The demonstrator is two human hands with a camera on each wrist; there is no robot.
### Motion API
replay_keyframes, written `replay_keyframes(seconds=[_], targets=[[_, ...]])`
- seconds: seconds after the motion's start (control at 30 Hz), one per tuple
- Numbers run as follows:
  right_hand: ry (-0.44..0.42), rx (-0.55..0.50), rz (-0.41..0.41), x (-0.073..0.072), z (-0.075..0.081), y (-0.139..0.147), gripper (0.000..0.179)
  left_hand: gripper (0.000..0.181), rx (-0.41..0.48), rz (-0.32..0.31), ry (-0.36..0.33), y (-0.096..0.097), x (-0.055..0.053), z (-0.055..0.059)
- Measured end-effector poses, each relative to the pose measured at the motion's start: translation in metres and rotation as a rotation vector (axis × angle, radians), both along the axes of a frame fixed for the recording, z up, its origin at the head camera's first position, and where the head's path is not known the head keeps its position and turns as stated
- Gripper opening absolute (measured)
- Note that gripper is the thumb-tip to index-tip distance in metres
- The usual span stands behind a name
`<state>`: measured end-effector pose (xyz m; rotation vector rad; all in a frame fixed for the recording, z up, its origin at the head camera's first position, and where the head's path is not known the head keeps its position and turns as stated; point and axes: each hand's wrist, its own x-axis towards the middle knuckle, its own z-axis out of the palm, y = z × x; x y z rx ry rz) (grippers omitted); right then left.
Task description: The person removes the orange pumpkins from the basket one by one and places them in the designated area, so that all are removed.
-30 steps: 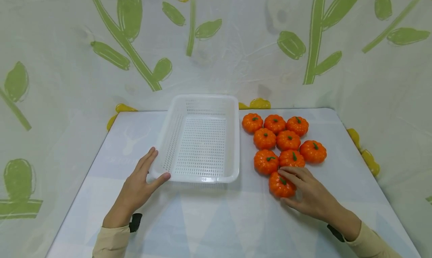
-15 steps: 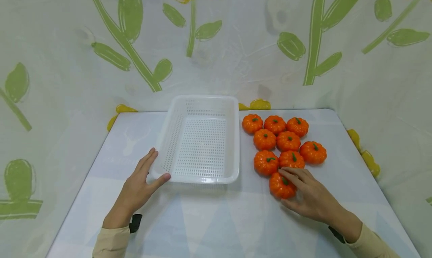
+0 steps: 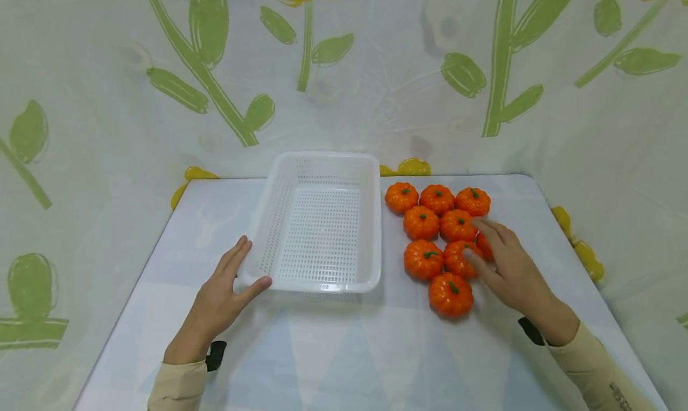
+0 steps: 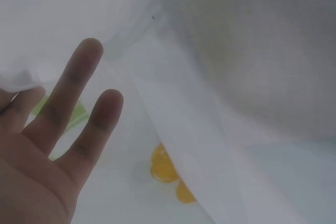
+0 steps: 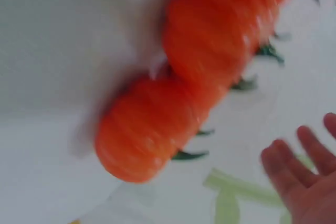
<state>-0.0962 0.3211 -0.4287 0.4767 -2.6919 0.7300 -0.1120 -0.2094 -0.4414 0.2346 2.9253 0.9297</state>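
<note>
In the head view, my left hand [image 3: 215, 306] touches the near left corner of a white perforated plastic basket [image 3: 325, 238], its fingers straight and spread. The left wrist view shows this hand [image 4: 58, 135] with fingers extended beside a bit of white rim. My right hand [image 3: 513, 273] hovers over the right side of a group of small orange pumpkins with green stems, holding nothing. It partly hides one pumpkin [image 3: 484, 245]. Nearest to me sits the front pumpkin [image 3: 450, 296]. Blurred pumpkins [image 5: 144, 137] appear in the right wrist view, apart from the spread fingers.
Both basket and pumpkins stand on a pale patterned tabletop [image 3: 333, 351]. More pumpkins sit in rows toward the back, such as the back left one [image 3: 401, 197], right of the basket. Behind the table hangs a white sheet [image 3: 371, 100] with green leaves and yellow flowers.
My right hand has left the front pumpkin and moved up and to the right, over the rightmost pumpkin. The front pumpkin shifted slightly right earlier. My left hand has stayed at the basket.
</note>
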Motion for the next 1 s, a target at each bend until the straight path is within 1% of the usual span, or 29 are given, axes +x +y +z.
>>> replay_keyframes(seconds=[0.13,0.23,0.37,0.47,0.53,0.6,0.73,0.83,0.9,0.97,1.0], targets=[[-0.060,-0.042,-0.066,-0.027,0.014,0.013,0.068,0.097,-0.004,0.004,-0.002,-0.002,0.000,0.000],[-0.095,-0.023,-0.116,-0.048,0.020,0.023,0.074,0.096,0.002,0.000,0.002,-0.002,-0.001,0.000],[-0.171,0.026,-0.173,-0.076,0.022,0.035,0.080,0.096,0.007,-0.002,0.003,-0.002,-0.001,-0.002],[-0.237,0.062,-0.201,-0.091,0.019,0.040,0.084,0.096,0.005,0.004,0.002,-0.001,-0.001,-0.002],[-0.282,0.063,-0.213,-0.095,0.017,0.041,0.086,0.096,0.002,0.003,0.004,-0.001,-0.001,-0.002],[-0.309,0.056,-0.218,-0.096,0.015,0.043,0.086,0.096,-0.001,0.001,0.006,-0.002,-0.001,-0.002],[-0.312,0.052,-0.224,-0.098,0.014,0.045,0.087,0.095,-0.016,-0.018,0.005,-0.002,0.000,0.000],[-0.296,0.060,-0.229,-0.101,0.015,0.046,0.088,0.093,-0.069,-0.053,0.030,-0.004,-0.003,0.007],[-0.293,0.063,-0.234,-0.103,0.016,0.047,0.088,0.087,-0.119,-0.082,0.074,-0.006,-0.007,0.016],[-0.292,0.065,-0.238,-0.104,0.016,0.047,0.089,0.082,-0.173,-0.099,0.159,-0.008,-0.016,0.027],[-0.295,0.065,-0.240,-0.105,0.016,0.047,0.089,0.079,-0.196,-0.103,0.216,-0.009,-0.022,0.032]])
